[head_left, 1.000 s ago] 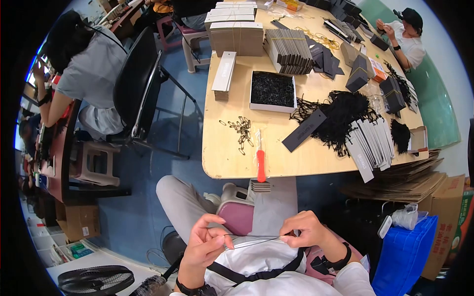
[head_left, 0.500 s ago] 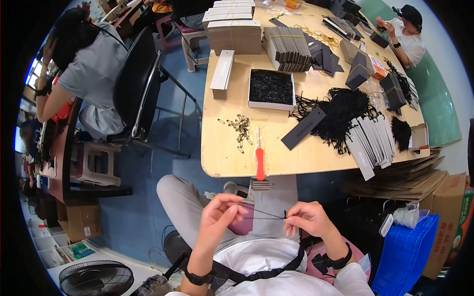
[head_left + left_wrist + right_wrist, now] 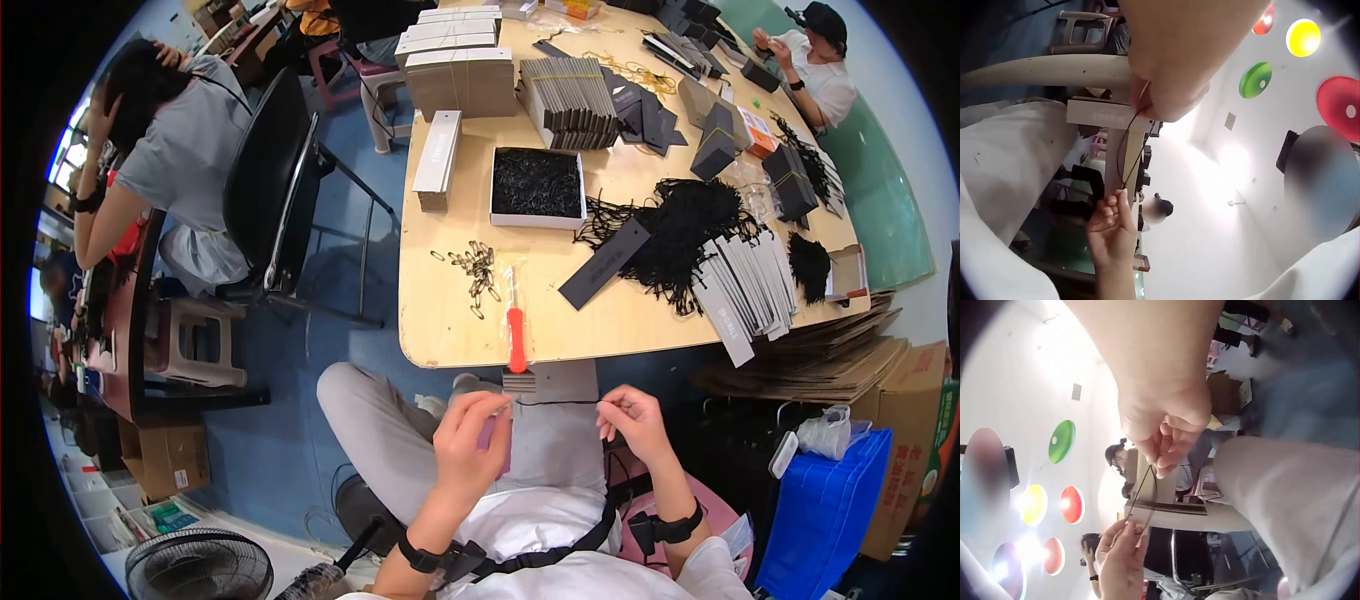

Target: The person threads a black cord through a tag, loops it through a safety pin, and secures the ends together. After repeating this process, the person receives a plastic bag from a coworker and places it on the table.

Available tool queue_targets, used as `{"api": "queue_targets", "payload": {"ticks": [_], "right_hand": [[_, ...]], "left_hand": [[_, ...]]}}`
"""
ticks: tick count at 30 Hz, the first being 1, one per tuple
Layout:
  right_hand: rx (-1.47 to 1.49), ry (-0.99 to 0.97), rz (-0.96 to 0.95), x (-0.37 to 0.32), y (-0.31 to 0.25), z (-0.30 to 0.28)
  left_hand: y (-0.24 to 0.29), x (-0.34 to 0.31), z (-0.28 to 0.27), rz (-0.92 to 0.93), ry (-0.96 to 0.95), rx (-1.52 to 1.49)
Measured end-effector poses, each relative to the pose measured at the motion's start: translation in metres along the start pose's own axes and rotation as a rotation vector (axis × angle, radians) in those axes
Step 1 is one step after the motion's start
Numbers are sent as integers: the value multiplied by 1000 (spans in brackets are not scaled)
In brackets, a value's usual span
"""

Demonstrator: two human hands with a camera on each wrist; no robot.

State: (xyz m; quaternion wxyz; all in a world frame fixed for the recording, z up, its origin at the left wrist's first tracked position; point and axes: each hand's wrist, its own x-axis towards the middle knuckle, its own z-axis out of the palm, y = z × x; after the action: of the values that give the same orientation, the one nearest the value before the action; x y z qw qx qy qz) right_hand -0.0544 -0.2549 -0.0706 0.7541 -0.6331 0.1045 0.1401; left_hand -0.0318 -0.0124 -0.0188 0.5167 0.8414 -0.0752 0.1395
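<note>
A thin black cord (image 3: 560, 403) stretches between my two hands, over my lap in front of the table edge. My left hand (image 3: 468, 438) pinches one end with its fingertips, and my right hand (image 3: 635, 425) pinches the other between thumb and fingers. The left wrist view shows the cord as a narrow loop, its two strands meeting at the right fingertips (image 3: 1122, 194). In the right wrist view the strands run down from the right hand (image 3: 1163, 447) to the left hand (image 3: 1121, 550).
Near the table's front edge lie a red-handled tool (image 3: 516, 340) and small metal pins (image 3: 474, 270). Farther back are a box of black pieces (image 3: 538, 185), black cords (image 3: 690, 225), a dark tag (image 3: 604, 264), pale tags (image 3: 745, 290) and a tag stack (image 3: 437, 160).
Both hands have moved forward toward the table edge. My left fingers, spread earlier, have closed together at the cord's end. The cord now lies nearly level between the hands.
</note>
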Motion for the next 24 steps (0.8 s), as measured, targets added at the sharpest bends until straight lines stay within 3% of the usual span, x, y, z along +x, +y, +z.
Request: {"api": "queue_targets", "payload": {"ticks": [3,10,12,19,22,24], "right_hand": [[-121,-51,172,1,28,-6],[-171,-123,218,-5,42,10],[-204,-131,215,-5,43,12],[-147,-129,221,-8,42,11],[-145,-144,212,-8,45,12],[-146,-144,207,-8,45,11]], "left_hand": [[-2,0,3,38,45,40],[-6,7,1,179,36,117],[-1,8,3,-11,24,-15],[-15,-7,-8,129,-156,14],[-14,-12,-3,80,-189,-27],[-10,-12,1,-69,-144,-112]]}}
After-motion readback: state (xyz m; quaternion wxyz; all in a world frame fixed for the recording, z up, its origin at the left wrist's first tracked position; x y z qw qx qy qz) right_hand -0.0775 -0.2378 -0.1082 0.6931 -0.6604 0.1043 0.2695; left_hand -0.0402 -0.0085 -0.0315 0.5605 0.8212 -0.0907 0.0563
